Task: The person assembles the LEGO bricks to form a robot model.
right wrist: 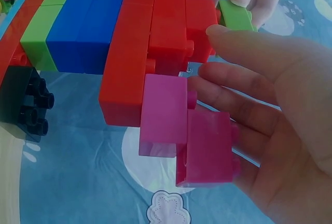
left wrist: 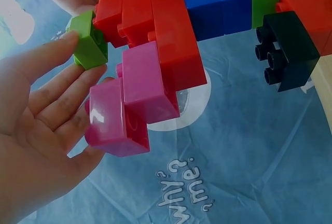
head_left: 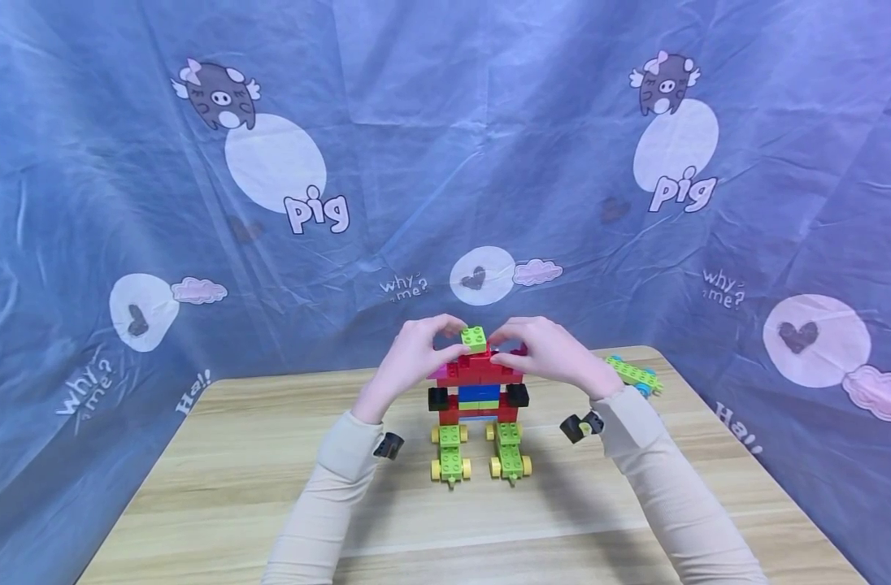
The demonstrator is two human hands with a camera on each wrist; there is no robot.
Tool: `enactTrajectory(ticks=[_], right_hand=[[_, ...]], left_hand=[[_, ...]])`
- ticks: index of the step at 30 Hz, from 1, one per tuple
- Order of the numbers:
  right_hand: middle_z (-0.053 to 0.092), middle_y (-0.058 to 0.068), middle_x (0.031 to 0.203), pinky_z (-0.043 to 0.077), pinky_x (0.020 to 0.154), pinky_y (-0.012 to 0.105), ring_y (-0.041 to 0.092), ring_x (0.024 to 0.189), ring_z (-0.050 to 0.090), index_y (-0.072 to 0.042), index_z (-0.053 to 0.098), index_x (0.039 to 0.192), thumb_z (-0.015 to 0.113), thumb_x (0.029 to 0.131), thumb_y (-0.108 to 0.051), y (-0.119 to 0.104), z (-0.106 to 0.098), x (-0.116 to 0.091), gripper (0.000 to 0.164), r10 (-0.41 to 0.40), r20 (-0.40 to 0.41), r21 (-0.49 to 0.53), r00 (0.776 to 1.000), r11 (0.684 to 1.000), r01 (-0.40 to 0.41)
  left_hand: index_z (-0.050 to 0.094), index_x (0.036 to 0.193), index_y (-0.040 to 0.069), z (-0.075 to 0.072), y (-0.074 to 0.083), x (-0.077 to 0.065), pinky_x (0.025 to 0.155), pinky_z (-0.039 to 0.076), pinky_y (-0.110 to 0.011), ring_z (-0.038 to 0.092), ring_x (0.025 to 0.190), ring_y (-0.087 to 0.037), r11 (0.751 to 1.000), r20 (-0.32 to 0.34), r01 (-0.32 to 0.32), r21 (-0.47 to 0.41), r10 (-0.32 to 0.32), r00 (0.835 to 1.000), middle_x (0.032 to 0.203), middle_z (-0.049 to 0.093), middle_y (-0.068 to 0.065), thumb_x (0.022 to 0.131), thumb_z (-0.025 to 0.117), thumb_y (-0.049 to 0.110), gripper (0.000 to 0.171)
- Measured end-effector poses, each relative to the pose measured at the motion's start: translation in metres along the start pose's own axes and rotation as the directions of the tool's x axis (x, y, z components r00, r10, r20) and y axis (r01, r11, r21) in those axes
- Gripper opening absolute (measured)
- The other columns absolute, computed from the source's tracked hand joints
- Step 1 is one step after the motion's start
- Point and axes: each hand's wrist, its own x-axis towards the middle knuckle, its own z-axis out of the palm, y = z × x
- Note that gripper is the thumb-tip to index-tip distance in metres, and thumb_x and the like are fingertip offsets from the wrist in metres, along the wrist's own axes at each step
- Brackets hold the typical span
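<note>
A figure of toy building blocks stands upright on the table, with a red upper body (head_left: 475, 373), a blue middle (head_left: 479, 394) and lime-green wheeled bases for feet. My left hand (head_left: 415, 351) pinches a lime-green block (left wrist: 89, 40) between thumb and fingers at the top of the figure. That block sits against the small red top block (right wrist: 201, 22); whether it is fully pressed on, I cannot tell. On the other side, my right hand (right wrist: 270, 84) holds the red top block, thumb on its near face and fingers behind. Stepped pink blocks (left wrist: 142, 81) stick out beside each palm.
Black blocks (head_left: 517, 396) jut from both sides of the figure. A lime-green wheeled base (head_left: 634, 374) with blue wheels lies at the table's back right. Blue patterned cloth (head_left: 431, 162) hangs round the wooden table (head_left: 270, 455).
</note>
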Motion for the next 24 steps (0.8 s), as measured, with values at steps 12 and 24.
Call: enactTrajectory(ticks=[12, 24], right_hand=[[0.068, -0.003, 0.106, 0.057, 0.079, 0.032, 0.010, 0.088, 0.065, -0.019, 0.068, 0.109, 0.069, 0.084, -0.033, 0.0036, -0.0038, -0.0030, 0.028, 0.019, -0.030, 0.004, 0.999, 1.000, -0.019], [0.068, 0.000, 0.109, 0.056, 0.074, 0.030, 0.009, 0.080, 0.063, -0.018, 0.066, 0.113, 0.066, 0.086, -0.037, 0.0007, -0.0070, 0.0029, 0.033, -0.003, -0.055, 0.030, 0.998, 1.000, 0.005]], left_hand=[[0.067, 0.109, 0.017, 0.0044, 0.0007, -0.0001, 0.085, 0.054, -0.031, 0.065, 0.095, -0.013, 1.000, 0.022, -0.009, 0.006, 0.009, 1.000, 0.104, 0.071, -0.001, 0.083, 0.071, 0.029, 0.029], [0.067, 0.110, 0.018, 0.0044, 0.0008, 0.0031, 0.085, 0.054, -0.028, 0.064, 0.093, -0.011, 0.999, 0.028, -0.040, 0.023, 0.039, 0.999, 0.104, 0.070, 0.002, 0.084, 0.070, 0.029, 0.029]])
